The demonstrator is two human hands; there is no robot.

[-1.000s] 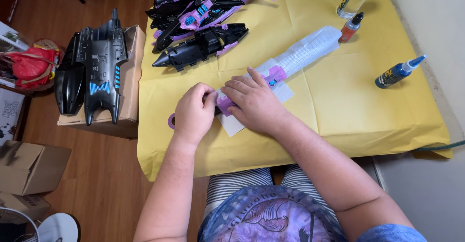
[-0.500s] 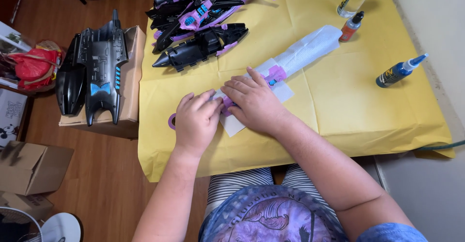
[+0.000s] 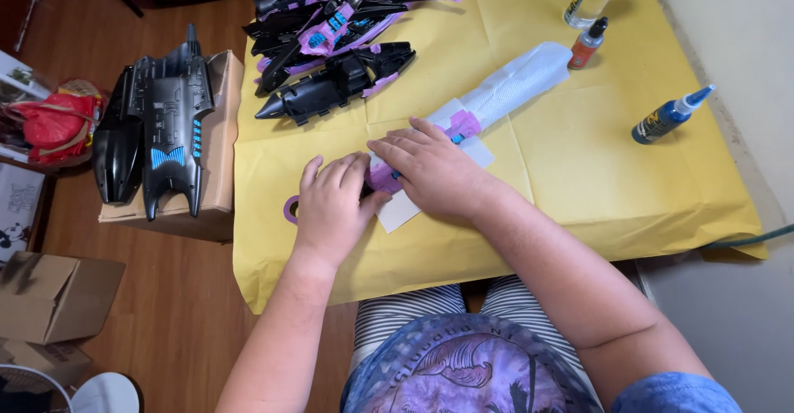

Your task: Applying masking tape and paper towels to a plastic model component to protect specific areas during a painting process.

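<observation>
— Both hands flat now: left hand [image 3: 332, 206] and right hand [image 3: 430, 169] pressing the purple-taped white-wrapped long part [image 3: 496, 99] onto the yellow paper table cover [image 3: 579, 173], fingers spread, gripping nothing.

— Masking, I reckon. Black-and-purple model parts [image 3: 339, 41] wait at eleven o'clock. Careful smoothing next.

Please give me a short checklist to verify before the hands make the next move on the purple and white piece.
1. Both hands on the piece: left hand and right hand press on the purple and white piece. Ok.
2. Piece flat on the yellow cover: it seems so, but the hands hide the middle. Cannot tell.
3. Purple tape ring within reach: beside the left hand. Ok.
4. Blue glue bottle capped: lying down, tip on. Ok.
5. Small red bottle upright, clear of the hands. Ok.
6. Black model parts apart from the hands. Ok.
</observation>
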